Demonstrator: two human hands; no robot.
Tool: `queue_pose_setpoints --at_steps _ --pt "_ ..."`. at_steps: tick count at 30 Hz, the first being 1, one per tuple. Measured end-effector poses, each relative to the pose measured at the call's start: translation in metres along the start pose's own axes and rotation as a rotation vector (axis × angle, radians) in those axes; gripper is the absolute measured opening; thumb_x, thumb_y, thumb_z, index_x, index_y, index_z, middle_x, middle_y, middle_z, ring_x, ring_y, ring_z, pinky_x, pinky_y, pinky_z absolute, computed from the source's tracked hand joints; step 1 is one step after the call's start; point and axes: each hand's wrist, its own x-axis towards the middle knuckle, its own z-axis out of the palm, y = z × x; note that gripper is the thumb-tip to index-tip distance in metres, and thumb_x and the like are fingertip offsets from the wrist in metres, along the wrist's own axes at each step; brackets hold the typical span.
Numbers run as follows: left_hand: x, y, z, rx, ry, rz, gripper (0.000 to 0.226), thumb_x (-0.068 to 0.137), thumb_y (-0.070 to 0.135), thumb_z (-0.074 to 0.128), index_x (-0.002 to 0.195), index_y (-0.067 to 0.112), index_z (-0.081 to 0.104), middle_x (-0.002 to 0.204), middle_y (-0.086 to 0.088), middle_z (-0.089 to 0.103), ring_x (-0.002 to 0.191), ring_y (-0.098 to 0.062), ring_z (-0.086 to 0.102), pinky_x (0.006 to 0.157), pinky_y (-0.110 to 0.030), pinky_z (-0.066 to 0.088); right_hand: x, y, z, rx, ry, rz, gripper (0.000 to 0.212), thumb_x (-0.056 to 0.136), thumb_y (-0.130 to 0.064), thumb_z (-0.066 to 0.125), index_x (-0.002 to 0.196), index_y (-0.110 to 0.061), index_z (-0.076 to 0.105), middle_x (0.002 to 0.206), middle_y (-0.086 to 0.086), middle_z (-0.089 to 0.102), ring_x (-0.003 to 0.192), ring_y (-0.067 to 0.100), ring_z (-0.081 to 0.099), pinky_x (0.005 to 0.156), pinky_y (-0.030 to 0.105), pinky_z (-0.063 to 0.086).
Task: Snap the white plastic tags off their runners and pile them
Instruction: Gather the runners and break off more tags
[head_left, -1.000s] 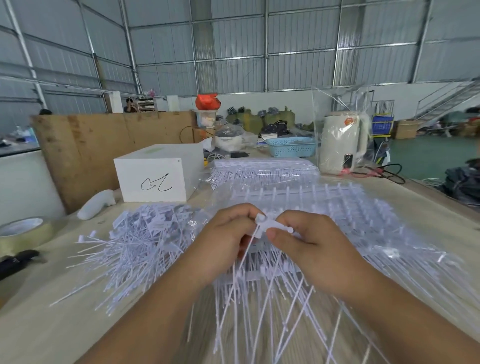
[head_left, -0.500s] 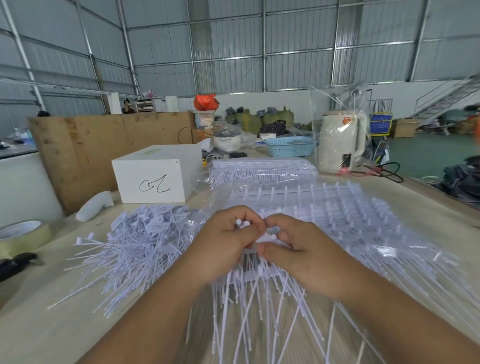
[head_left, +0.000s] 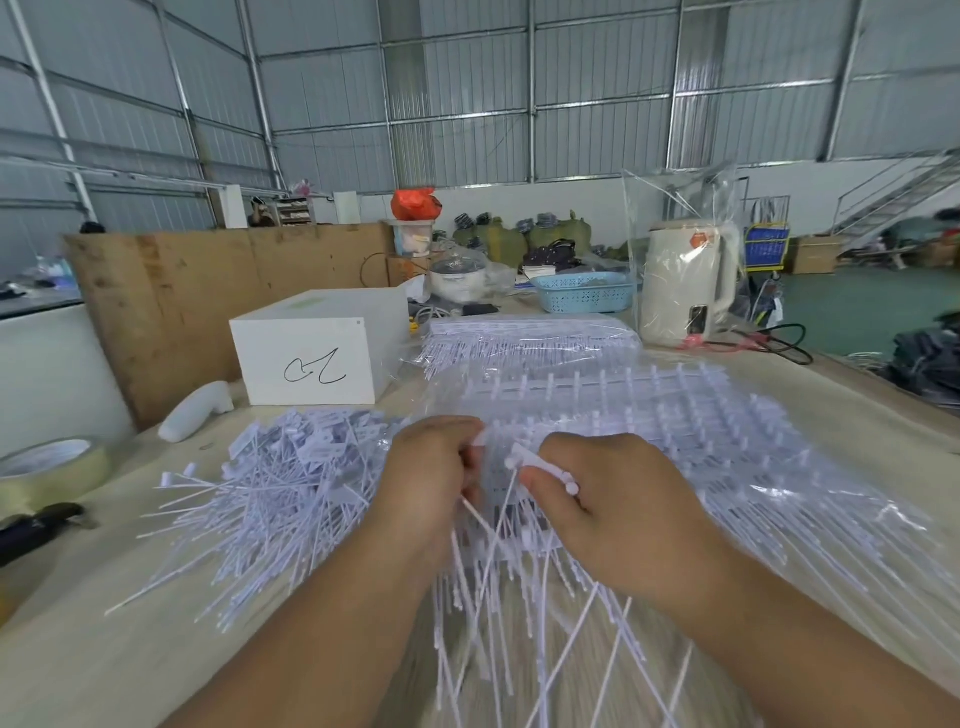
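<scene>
My left hand (head_left: 426, 488) and my right hand (head_left: 608, 499) meet over the middle of the table. The right thumb and fingers pinch a short white runner bar (head_left: 540, 467) with knobbed ends. The left hand's curled fingers grip a bunch of white tags (head_left: 483, 525) whose thin tails hang down toward me. A loose pile of snapped-off tags (head_left: 280, 488) lies on the table to the left of my left hand. Sheets of tags on their runners (head_left: 701, 431), in clear plastic, spread out behind and to the right.
A white box (head_left: 317, 353) with a black scribble stands at the back left, a white bottle (head_left: 192, 410) beside it. A roll of tape (head_left: 47, 467) and a black tool (head_left: 36, 530) lie at the left edge. A bagged white kettle (head_left: 685, 286) and blue basket (head_left: 582, 293) stand behind.
My hands were pressed together half a second ago; now they have drawn apart, and the runner bar shows again between my right thumb and fingers.
</scene>
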Motion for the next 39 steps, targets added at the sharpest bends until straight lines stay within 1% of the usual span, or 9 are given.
queue_pose_setpoints --at_steps 3,8,11,15,20,23,28,33,39 --pt "0.016 0.005 -0.023 -0.042 0.097 -0.079 0.022 0.089 0.005 0.056 0.069 0.011 0.053 0.049 0.000 0.042 0.034 -0.010 0.028 0.040 -0.018 0.029 -0.004 -0.006 -0.004 0.093 0.044 -0.024 0.042 0.094 -0.051 0.039 0.059 -0.032 0.025 0.044 -0.004 0.028 0.041 0.013 0.031 0.045 0.030 0.027" --pt "0.000 0.009 -0.016 0.246 -0.239 0.109 0.018 0.094 0.012 0.058 0.078 0.016 0.067 0.050 0.002 0.052 0.039 -0.008 0.042 0.040 -0.016 0.034 -0.004 0.003 -0.001 0.272 -0.004 0.067 0.029 0.090 -0.055 0.042 0.065 -0.040 0.042 0.050 -0.008 0.045 0.042 0.009 0.038 0.048 0.029 0.032" --pt "-0.015 0.010 -0.004 0.249 -0.411 0.165 0.017 0.095 0.023 0.057 0.083 0.013 0.064 0.052 0.003 0.053 0.040 -0.007 0.047 0.042 -0.014 0.037 -0.003 0.009 0.002 0.310 -0.088 0.103 0.012 0.096 -0.045 0.046 0.100 -0.038 0.055 0.052 -0.017 0.053 0.044 0.003 0.047 0.048 0.017 0.030" --pt "-0.021 0.012 -0.003 0.319 -0.533 0.171 0.039 0.086 0.056 0.054 0.087 0.019 0.067 0.056 0.001 0.052 0.047 -0.014 0.046 0.046 -0.022 0.037 -0.001 0.009 0.000 0.384 -0.149 0.108 0.040 0.097 -0.043 0.048 0.134 -0.030 0.042 0.072 -0.017 0.067 0.051 -0.001 0.053 0.052 0.013 0.036" --pt "-0.023 0.014 -0.004 0.328 -0.662 0.222 0.014 0.089 0.021 0.066 0.091 0.007 0.067 0.057 0.004 0.055 0.050 -0.007 0.049 0.047 -0.017 0.039 -0.002 0.010 -0.001 0.460 -0.197 0.110 0.042 0.094 -0.042 0.047 0.134 -0.029 0.041 0.089 -0.013 0.073 0.076 0.015 0.068 0.073 0.041 0.053" --pt "-0.023 0.016 -0.005 0.305 -0.639 0.214 0.007 0.089 0.011 0.062 0.087 0.005 0.066 0.056 0.003 0.058 0.048 -0.005 0.051 0.046 -0.016 0.039 -0.002 0.011 0.002 0.500 -0.194 0.115 0.040 0.092 -0.052 0.047 0.129 -0.035 0.047 0.087 -0.013 0.072 0.067 0.010 0.065 0.065 0.037 0.052" --pt "-0.024 0.016 -0.004 0.305 -0.617 0.249 0.012 0.090 0.013 0.061 0.080 0.008 0.066 0.054 -0.001 0.056 0.046 -0.006 0.049 0.045 -0.015 0.038 -0.002 0.013 0.001 0.635 -0.240 0.201 0.027 0.094 -0.049 0.051 0.080 -0.035 0.069 0.061 -0.009 0.064 0.051 0.005 0.056 0.051 0.020 0.044" --pt "-0.024 0.015 -0.002 0.254 -0.592 0.266 0.014 0.081 0.028 0.064 0.070 0.020 0.067 0.052 0.001 0.056 0.044 -0.006 0.047 0.044 -0.014 0.037 -0.001 0.017 -0.003 0.835 -0.325 0.250 0.031 0.084 -0.051 0.059 0.077 -0.023 0.071 0.064 0.010 0.061 0.052 0.014 0.054 0.052 0.026 0.044" --pt "-0.014 0.019 -0.014 0.189 -0.493 0.211 0.012 0.067 0.036 0.069 0.067 0.025 0.066 0.055 0.000 0.055 0.044 -0.009 0.043 0.042 -0.015 0.035 0.001 0.019 -0.003 0.828 -0.300 0.288 0.035 0.087 -0.042 0.062 0.061 -0.020 0.055 0.056 0.000 0.050 0.052 0.016 0.047 0.053 0.030 0.041"
